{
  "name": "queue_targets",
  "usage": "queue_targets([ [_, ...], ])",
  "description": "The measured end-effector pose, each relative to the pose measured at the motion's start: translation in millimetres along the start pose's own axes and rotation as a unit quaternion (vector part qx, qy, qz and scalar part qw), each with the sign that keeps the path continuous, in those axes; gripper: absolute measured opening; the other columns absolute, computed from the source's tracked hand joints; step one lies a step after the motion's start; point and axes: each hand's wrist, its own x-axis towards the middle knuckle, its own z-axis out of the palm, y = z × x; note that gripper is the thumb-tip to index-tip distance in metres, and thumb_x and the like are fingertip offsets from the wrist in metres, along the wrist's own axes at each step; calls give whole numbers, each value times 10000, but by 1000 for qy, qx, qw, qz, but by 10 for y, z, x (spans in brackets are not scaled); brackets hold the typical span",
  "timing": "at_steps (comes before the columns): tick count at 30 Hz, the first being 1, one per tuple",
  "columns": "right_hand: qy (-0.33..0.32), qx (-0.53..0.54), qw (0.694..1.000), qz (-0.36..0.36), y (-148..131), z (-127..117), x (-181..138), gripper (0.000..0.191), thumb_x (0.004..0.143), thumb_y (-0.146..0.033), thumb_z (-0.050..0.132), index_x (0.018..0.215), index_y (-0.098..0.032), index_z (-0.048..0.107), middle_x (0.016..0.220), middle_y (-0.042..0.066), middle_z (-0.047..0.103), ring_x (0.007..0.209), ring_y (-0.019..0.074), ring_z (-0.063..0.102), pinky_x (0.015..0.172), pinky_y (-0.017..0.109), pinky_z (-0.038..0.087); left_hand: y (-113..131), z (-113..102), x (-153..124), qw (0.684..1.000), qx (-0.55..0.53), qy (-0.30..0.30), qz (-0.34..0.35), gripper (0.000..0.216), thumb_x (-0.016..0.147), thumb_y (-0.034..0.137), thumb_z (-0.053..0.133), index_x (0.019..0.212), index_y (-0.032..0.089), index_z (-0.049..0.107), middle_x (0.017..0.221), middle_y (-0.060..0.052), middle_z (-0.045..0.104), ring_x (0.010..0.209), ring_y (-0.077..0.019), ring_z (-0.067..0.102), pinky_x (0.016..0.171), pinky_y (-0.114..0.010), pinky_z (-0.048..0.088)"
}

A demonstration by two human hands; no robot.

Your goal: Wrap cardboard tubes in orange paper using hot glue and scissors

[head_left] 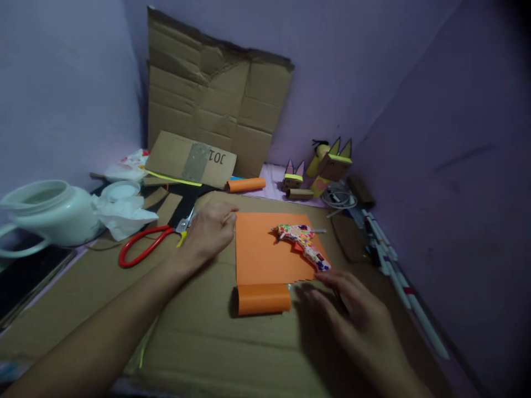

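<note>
1. The orange sheet [265, 251] lies mid-frame on the counter [199, 342], its long axis running bottom to top and its lower end curled into a roll [264, 299].
2. The left hand [209, 229], flat with fingers together, touches the sheet's upper-left corner.
3. The right hand [352, 323], loosely spread and holding nothing, sits lower right, just beside the roll and nearer the glue gun [302, 241].

Orange paper [269, 249]: matt, smooth. Glue gun [302, 243]: glossy plastic, multicolour print all over. Cardboard underlay [215, 342]: brown, matt, creased. Scissors [143, 246]: glossy red plastic handles, bare metal blades. Jug [50, 213]: white, glossy, smooth. Tissue [124, 213]: thin crumpled paper. Cardboard sheet [215, 99] at wall: matt, rough torn top edge.
</note>
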Motion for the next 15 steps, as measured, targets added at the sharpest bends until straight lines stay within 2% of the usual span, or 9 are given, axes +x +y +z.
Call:
queue_targets([
  [2,11,-66,997,34,102,-27,169,222,824,-333,557,945,-173,653,918,103,662,836,239,630,709,337,483,-5,24,-16,1000,6,-17,-9,288,818,221,464,1000,162,680,1002,-79,715,929,-235,655,805,-354,515],
  [5,-71,-173,978,93,179,20,452,283,794,-305,580,995,-121,654,915,140,654,822,271,610,661,332,430,20,75,-65,999,14,-43,0,275,813,200,469,980,164,684,981,-78,722,923,-235,657,819,-360,508],
  [8,-87,-176,977,88,195,136,594,208,773,-282,600,905,-140,675,821,103,651,713,230,597,597,292,388,37,131,-121,997,14,-68,31,262,809,165,464,956,153,680,972,-78,722,927,-227,651,849,-364,493],
  [11,-55,-168,980,88,234,229,576,182,805,-227,529,869,-136,674,803,100,641,711,216,593,610,280,389,40,180,-162,994,12,-87,63,254,813,142,457,947,150,673,954,-71,718,918,-228,641,864,-388,474],
  [15,32,-153,983,100,384,199,548,305,836,-261,467,1037,-99,630,899,138,627,831,250,584,714,317,427,47,212,-179,992,15,-101,75,241,812,129,465,942,142,667,946,-73,713,910,-239,631,867,-420,458],
])
